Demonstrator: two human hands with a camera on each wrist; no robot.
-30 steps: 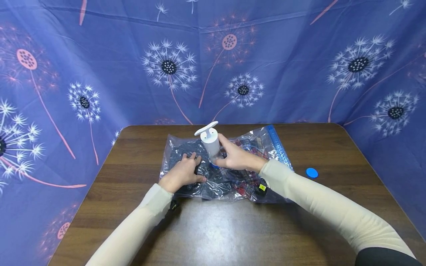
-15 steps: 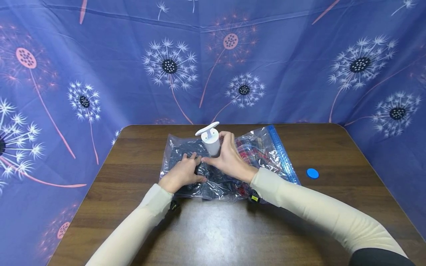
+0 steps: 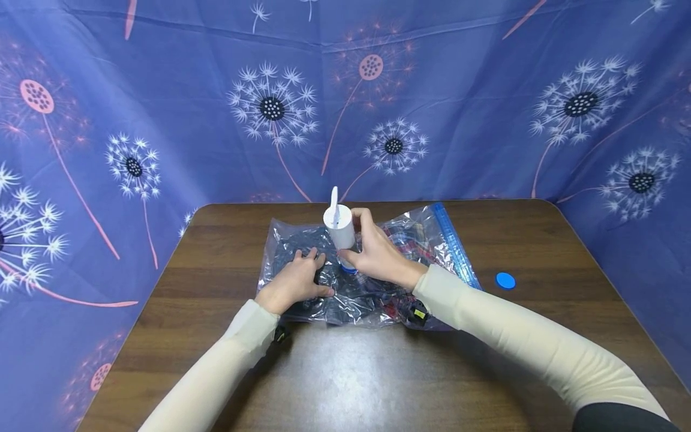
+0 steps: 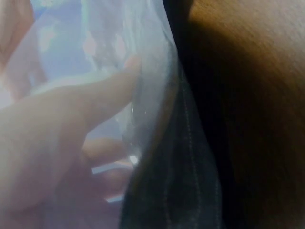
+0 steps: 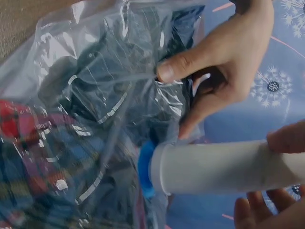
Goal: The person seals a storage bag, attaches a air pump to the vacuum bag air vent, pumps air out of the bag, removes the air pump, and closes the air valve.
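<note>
A clear plastic storage bag [image 3: 353, 305] lies on the table with dark and red plaid clothes inside and a blue zip strip along its right end. On top stands a white hand pump [image 3: 339, 229] with a T-shaped handle, its lower end at a round blue valve [image 5: 147, 169]. The right hand [image 3: 379, 255] grips the pump's barrel, thumb on the near side and fingers behind. Spread over the bag's left half, the left hand [image 3: 294, 283] presses the plastic beside the pump. In the left wrist view its fingers [image 4: 105, 95] look hazy through film.
A blue round cap [image 3: 505, 280] lies on the wooden table [image 3: 345, 384] right of the bag. Behind the table hangs a blue cloth [image 3: 324, 90] with dandelion prints. A dark wrist camera shows under each forearm.
The pump's handle has turned from crosswise to nearly end-on. The right hand shifted its grip round the barrel, first leftward, then slightly back. The left hand stays in place.
</note>
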